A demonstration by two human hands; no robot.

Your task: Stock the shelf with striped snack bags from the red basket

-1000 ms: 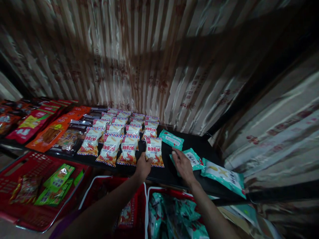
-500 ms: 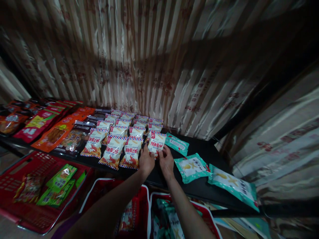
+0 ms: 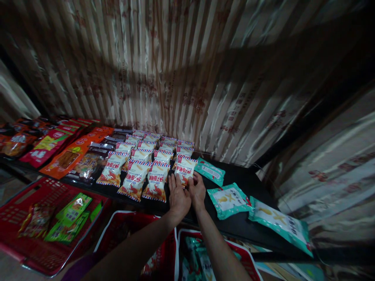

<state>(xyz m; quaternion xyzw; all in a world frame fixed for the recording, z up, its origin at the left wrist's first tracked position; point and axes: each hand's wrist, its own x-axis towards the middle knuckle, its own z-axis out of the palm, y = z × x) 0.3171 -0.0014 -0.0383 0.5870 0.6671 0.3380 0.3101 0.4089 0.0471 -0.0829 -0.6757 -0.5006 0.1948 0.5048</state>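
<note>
A white snack packet (image 3: 185, 170) with blue-and-red striped edges and red lettering lies at the front of the rightmost column of matching packets. Along its lower left edge, my left hand (image 3: 179, 198) lies with fingers stretched out, close to the neighbouring packet (image 3: 156, 181). My right hand (image 3: 197, 191) has its fingers bent around the lower right corner of the same white packet. Its thumb and part of the packet's bottom edge are hard to make out in the dim light. The two hands nearly touch each other.
Teal snack packets (image 3: 230, 200) lie to the right on the black shelf (image 3: 243, 230). Orange bags (image 3: 74, 154) and dark packets (image 3: 89, 162) are to the left. Below stand a red basket (image 3: 49, 255) with green packets and two more baskets. A striped curtain (image 3: 175, 78) hangs behind.
My left hand has shifted right and down, and its fingers have straightened along the packet's lower edge. My right hand stays at the packet's right corner. The view has shifted slightly.
</note>
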